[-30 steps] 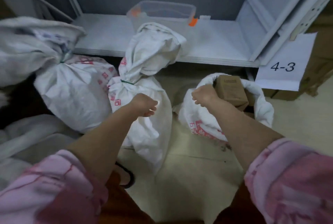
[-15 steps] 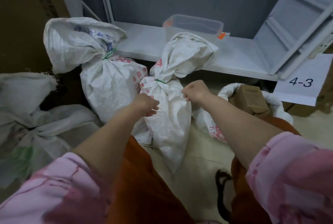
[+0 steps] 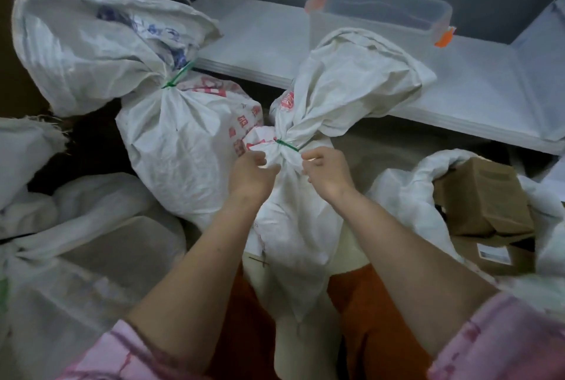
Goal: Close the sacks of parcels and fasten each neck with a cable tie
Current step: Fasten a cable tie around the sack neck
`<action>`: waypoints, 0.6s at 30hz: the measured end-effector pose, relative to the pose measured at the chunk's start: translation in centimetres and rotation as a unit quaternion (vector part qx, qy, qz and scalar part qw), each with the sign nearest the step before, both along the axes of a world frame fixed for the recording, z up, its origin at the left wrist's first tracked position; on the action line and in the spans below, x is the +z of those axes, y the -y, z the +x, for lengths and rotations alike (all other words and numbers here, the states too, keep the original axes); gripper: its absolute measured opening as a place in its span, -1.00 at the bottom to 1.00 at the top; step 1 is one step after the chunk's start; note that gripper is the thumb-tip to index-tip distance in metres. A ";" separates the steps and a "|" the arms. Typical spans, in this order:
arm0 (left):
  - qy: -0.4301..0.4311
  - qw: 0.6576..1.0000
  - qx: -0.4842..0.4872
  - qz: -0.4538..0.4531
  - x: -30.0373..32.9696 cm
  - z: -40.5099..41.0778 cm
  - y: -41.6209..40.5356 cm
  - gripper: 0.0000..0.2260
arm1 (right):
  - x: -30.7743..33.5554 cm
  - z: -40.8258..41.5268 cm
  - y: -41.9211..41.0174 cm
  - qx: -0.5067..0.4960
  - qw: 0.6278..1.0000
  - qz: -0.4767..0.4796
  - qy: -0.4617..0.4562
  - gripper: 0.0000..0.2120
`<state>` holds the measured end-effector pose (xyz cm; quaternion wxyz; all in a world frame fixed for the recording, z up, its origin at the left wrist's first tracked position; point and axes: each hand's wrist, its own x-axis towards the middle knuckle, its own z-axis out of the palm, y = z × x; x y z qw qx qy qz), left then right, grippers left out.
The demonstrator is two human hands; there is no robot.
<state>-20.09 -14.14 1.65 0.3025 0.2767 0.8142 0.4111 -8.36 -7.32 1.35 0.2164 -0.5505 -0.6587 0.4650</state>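
tied sack (image 3: 293, 211) | between hands | left (image 3: 249, 173) | right (image 3: 328, 171)

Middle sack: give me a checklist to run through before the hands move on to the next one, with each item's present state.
1. Neck of the middle sack gathered tight: ok.
2. Green cable tie around that neck: ok; whether it is fully cinched, cannot tell.
3. Left hand and right hand off the tie: ok, both sit just below it at the neck; whether they grip fabric, cannot tell.
4. Left sack fastened: ok, green tie on its neck.
5. Open sack on the right closed: not ok, mouth open, cardboard box showing.
6. Spare tie ready: cannot tell, none visible.
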 end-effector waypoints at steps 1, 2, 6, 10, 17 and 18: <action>0.005 1.000 0.009 0.006 0.0 0.1 -0.7 -0.62 | -0.4 -0.1 -0.3 -0.002 1.000 0.018 0.005 -0.80; 0.004 1.000 0.017 0.011 -0.5 -0.1 -1.9 -0.61 | -1.1 -0.4 -1.1 -0.006 0.999 0.035 0.011 -0.80; -0.053 0.998 0.026 -0.015 -2.4 -1.0 -5.6 -0.64 | -3.5 -1.6 -3.3 -0.018 0.994 0.095 0.048 -0.84; -0.172 0.984 -0.007 -0.038 -3.5 -2.3 -7.3 -0.67 | -4.7 -3.3 -4.0 -0.060 0.995 0.083 -0.007 -0.88; -0.153 0.985 -0.039 -0.071 -4.0 -2.7 -8.0 -0.65 | -5.3 -6.3 -4.5 -0.124 0.990 0.044 0.049 -0.82; -0.150 0.986 -0.039 -0.066 -4.0 -2.6 -8.1 -0.64 | -5.5 -6.5 -4.5 -0.132 0.989 0.041 0.052 -0.83</action>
